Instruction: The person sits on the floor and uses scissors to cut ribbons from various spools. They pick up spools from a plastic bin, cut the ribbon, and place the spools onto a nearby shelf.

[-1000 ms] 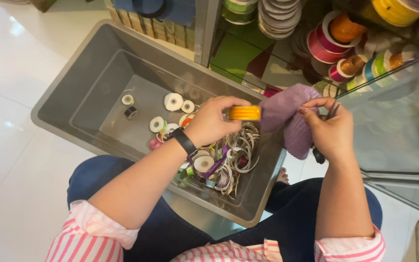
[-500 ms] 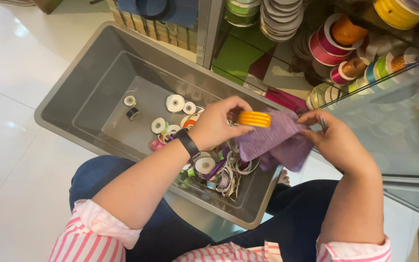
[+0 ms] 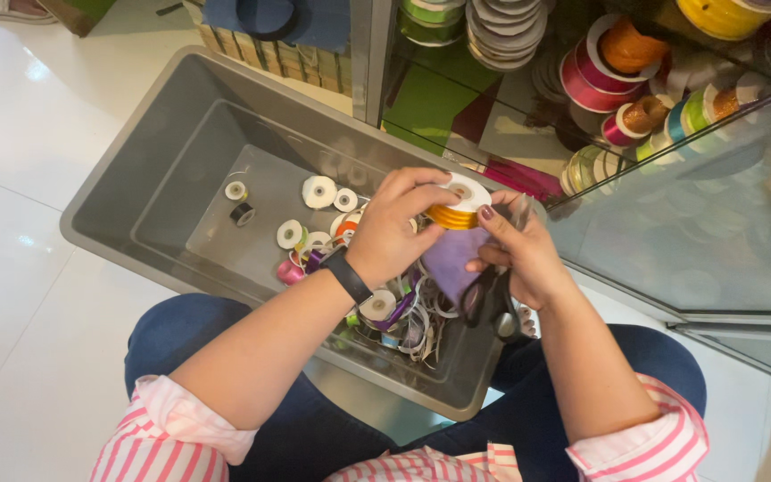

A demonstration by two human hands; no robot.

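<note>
White floor tiles, grey bin (image 3: 180,134) on the lap, spools at its right end. Left hand (image 3: 394,228) fingers clamp the gold ribbon spool (image 3: 459,203) above that end; right hand (image 3: 519,254) pinches purple ribbon (image 3: 450,261) plus scissors (image 3: 491,299). Best handled by holding the spool steady and keeping the blades clear of the fingers.

Grey plastic bin (image 3: 180,134) on white tiled floor (image 3: 11,178), ribbon spools (image 3: 319,191) inside

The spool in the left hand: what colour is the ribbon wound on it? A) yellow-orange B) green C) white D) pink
A: the left hand grips a spool with a white top and yellow-orange ribbon around it, held over the grey bin, while the right hand touches it and holds scissors and a purple cloth.
</note>
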